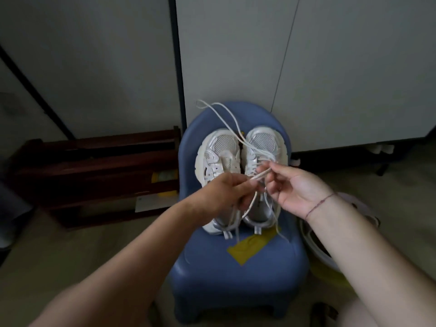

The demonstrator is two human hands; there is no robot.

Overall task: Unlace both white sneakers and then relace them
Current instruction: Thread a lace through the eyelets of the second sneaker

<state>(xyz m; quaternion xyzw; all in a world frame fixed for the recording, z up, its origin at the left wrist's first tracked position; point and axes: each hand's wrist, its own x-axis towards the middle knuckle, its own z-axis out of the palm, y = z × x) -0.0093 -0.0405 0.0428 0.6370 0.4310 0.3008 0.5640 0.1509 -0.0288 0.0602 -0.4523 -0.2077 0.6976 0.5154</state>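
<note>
**Pair of white sneakers on blue chair, lace in hand**

Item 1. Left white sneaker (218, 166) and right white sneaker (262, 147): they stand side by side and touching on the seat of a small blue plastic chair (236, 274), toes toward the chair back and heels toward me. Mesh toe panels face up.

Item 2. White shoelace (260, 175): a short taut length is stretched between my two hands, above the middle of the pair. Further loose lengths run from the right sneaker's front eyelets up over the chair back. Others hang down past the heels onto the seat. I cannot tell which sneaker the held length belongs to.

Item 3. My left hand (226, 190): fingers curled, it pinches one end of the taut length, over the left sneaker's opening.

Item 4. My right hand (295, 187): palm turned toward me, thumb and forefinger nip the other end, with the remaining fingers loosely bent. The hands are close together but not touching. A thin red string (318, 205) circles this wrist.

Item 5. Yellow tape patch (250, 247): stuck flat on the seat just behind the heels.

Item 6. Surroundings: a dark wooden rack (94, 171) stands left of the chair, and pale wall panels (236, 55) stand behind it.
</note>
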